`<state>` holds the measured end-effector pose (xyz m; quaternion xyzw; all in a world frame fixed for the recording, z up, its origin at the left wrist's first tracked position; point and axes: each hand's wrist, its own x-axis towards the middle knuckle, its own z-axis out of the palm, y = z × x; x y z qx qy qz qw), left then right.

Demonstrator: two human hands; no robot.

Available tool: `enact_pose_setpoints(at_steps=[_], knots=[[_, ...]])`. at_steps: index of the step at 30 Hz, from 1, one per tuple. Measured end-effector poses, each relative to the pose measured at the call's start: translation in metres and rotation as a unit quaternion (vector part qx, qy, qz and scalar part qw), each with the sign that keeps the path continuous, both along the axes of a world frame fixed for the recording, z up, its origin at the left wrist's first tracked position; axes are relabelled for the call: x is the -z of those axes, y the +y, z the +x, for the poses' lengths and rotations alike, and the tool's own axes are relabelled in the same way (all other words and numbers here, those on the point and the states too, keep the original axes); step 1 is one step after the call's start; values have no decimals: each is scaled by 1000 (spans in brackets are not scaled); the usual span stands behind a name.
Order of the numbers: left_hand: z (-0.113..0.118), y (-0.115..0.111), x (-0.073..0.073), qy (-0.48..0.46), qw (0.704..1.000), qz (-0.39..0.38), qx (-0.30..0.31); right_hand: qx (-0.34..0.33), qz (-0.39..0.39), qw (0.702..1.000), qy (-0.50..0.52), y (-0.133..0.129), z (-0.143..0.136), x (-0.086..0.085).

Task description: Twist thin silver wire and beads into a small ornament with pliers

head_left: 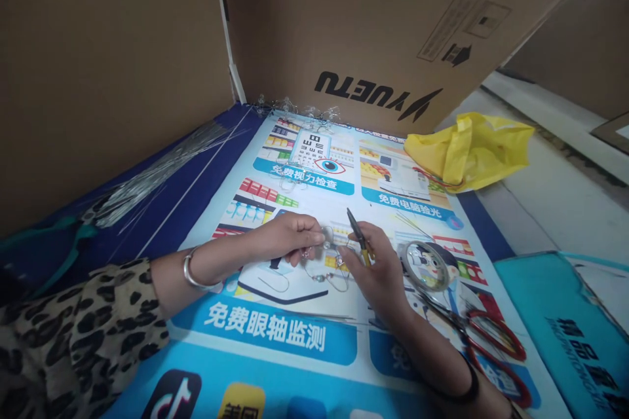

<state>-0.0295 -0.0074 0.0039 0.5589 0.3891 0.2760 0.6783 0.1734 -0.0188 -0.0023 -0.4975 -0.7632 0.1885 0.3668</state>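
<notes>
My left hand (295,236) is closed in a pinch on a thin wire with small beads (320,278), above the printed sheet. Opposite it, my right hand (381,272) holds small pliers (358,230) with dark jaws and yellow handles, their tips pointing up and away from the wire. The thumb and finger of that hand come close to the beaded wire; whether they also grip it, I cannot tell. Loops of the wire hang between and below both hands. A roll of clear tape (433,287) and red-handled scissors (496,350) lie to the right of my right forearm.
Cardboard walls (383,19) stand at the back and left. Several wire pieces with clear beads (299,110) lie along the back edge. A bundle of straight wires (142,193) lies at left. To the right are a yellow bag (486,150) and a teal bag (545,314).
</notes>
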Motion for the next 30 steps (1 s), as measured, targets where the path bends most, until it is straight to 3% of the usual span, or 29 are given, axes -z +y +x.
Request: enact_pose_setpoints(at_steps=[2, 4, 9, 18, 22, 30], knots=[[-1, 0, -2, 13, 1000, 7, 9, -17, -106, 994, 15, -1, -1, -3], [-1, 1, -1, 17, 1000, 6, 10, -22, -160, 987, 19, -4, -2, -6], [-2, 3, 3, -17, 1000, -12, -9, -6, -154, 988, 31, -7, -3, -9], [-2, 4, 4, -91, 995, -27, -31, 6, -197, 970, 141, -3, -1, -2], [-4, 6, 9, -135, 989, -48, -33, 25, -202, 970, 135, -4, -1, -1], [-4, 5, 10, -140, 988, -51, -48, 48, -214, 959, 178, -4, -2, 5]])
